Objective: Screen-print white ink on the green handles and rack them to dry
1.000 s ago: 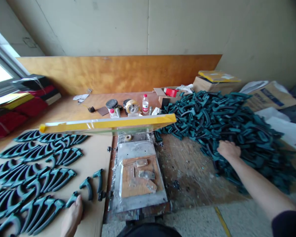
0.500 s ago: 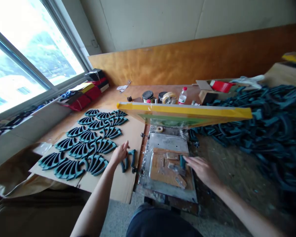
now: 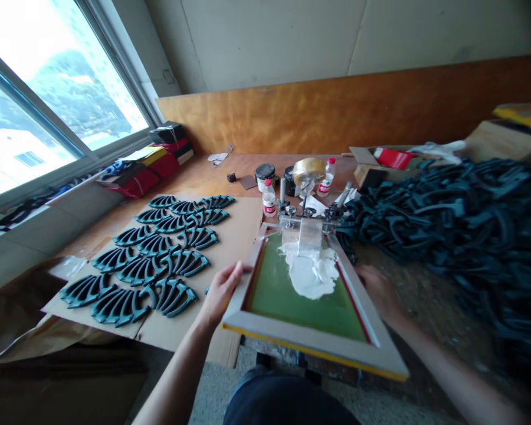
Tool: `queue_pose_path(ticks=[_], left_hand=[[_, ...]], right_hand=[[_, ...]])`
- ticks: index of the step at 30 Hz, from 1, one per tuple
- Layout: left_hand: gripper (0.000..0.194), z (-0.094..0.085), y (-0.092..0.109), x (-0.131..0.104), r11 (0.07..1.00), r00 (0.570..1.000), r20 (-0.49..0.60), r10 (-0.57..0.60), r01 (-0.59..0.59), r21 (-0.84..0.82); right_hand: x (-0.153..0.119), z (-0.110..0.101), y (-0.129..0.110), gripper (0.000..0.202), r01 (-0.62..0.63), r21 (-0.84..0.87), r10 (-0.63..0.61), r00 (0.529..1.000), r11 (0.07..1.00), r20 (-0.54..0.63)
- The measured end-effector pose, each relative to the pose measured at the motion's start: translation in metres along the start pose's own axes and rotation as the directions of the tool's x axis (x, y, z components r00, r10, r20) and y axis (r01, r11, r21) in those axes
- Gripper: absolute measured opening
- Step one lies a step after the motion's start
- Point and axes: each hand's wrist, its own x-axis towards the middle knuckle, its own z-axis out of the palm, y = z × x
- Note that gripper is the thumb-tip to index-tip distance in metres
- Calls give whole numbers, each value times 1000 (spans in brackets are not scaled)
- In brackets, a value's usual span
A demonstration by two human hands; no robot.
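A screen printing frame (image 3: 301,337) lies lowered over the work plate, hiding it. Its green mesh (image 3: 269,283) carries a thick white puddle of ink (image 3: 312,280), and a clear squeegee-like block (image 3: 310,236) rests in the ink's far end. My left hand (image 3: 221,292) is closed at the frame's left edge, fingertips at the rim. Along the opposite edge my right hand (image 3: 380,292) grips, its fingers partly blurred. A metal hinge clamp (image 3: 292,221) holds the frame at the back.
Dark green curved pieces (image 3: 163,265) lie in fan-like rows on cardboard (image 3: 234,236) at left. A big pile of similar pieces (image 3: 446,212) covers the right side. Two bottles (image 3: 269,199), a black-lidded jar (image 3: 264,176) and a tape roll (image 3: 308,170) stand behind.
The frame has swung down from its raised position over the plate, bringing the mesh and white ink into view. My hands have moved from the loose pieces and the plate to the frame's sides.
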Motion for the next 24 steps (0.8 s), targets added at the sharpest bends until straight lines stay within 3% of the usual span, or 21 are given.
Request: queue_pose_path(ticks=[2,4,6,7,9,11,15,18,19,21,24], left_hand=[[64,2,-44,-7,993,995,36,-95,92,76],[73,7,-81,-6,982,990,37,-133,127,141],[76,13,-106,0,967,989,30,-148,138,214],[75,15,-114,3,961,988,30,-151,140,239],[72,16,-121,6,956,987,35,-155,141,259],[71,15,-121,7,958,986,40,-162,147,246],[71,13,-120,6,961,981,37,-193,181,207],[68,14,-123,6,964,984,37,-173,161,213],[67,14,-125,7,964,986,39,-163,151,219],[66,14,-127,7,964,986,44,-161,148,221],[69,14,-126,7,973,981,67,-183,170,157]], right_hand=[[25,-12,0,38,-28,-18,26,996,999,-81],[55,-15,-16,45,18,-42,-22,996,999,-90],[80,-9,-40,54,94,-77,-93,995,993,23],[87,-4,-53,49,114,-90,-104,988,989,110],[88,8,-72,25,121,-102,-89,957,987,275],[73,15,-82,9,151,-93,-107,924,984,367],[28,7,-80,20,383,27,-364,851,924,379],[20,-7,-75,18,473,142,-483,758,870,437],[23,-8,-74,17,463,162,-483,751,871,451],[27,-5,-76,15,419,152,-442,799,895,408],[18,9,-83,21,443,68,-447,871,894,202]])
